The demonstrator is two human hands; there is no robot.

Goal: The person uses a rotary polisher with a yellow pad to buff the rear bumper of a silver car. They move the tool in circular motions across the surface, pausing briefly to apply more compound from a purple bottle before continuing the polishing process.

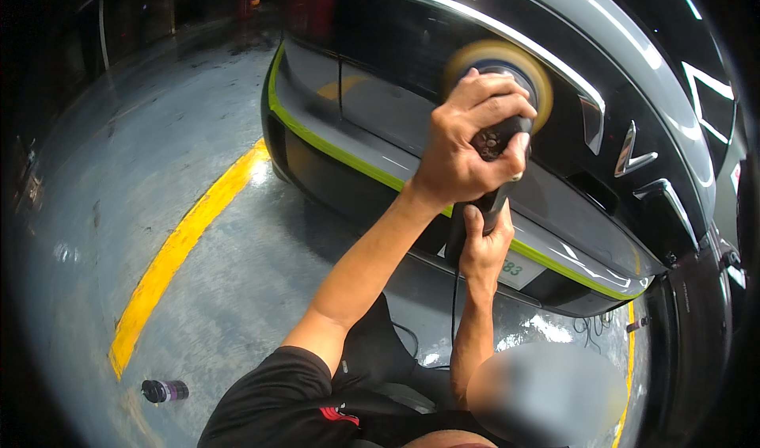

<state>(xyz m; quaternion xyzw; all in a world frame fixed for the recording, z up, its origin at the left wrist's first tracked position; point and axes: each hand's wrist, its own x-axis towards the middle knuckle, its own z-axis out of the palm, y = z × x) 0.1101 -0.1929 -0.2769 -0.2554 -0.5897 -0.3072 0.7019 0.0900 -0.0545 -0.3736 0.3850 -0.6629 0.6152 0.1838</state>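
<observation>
A corded polisher (502, 136) with a black body is held up to the glossy black rear panel (392, 38) of a car. Its yellow pad (543, 103) looks blurred, as if spinning, and appears to lie against the panel just below a chrome trim strip (451, 9). My left hand (475, 133) wraps over the polisher's head, fingers curled across the top and thumb on the near side. Lower down, my right hand (488, 246) grips the handle, its thumb along the body. The pad's contact face is hidden.
Green masking tape (338, 154) runs along the bumper edge. A power cord (455, 305) hangs from the handle towards the floor. Chrome emblem pieces (634, 154) stand out right of the pad. A dark bottle (165, 391) lies on the floor near a yellow line (184, 240).
</observation>
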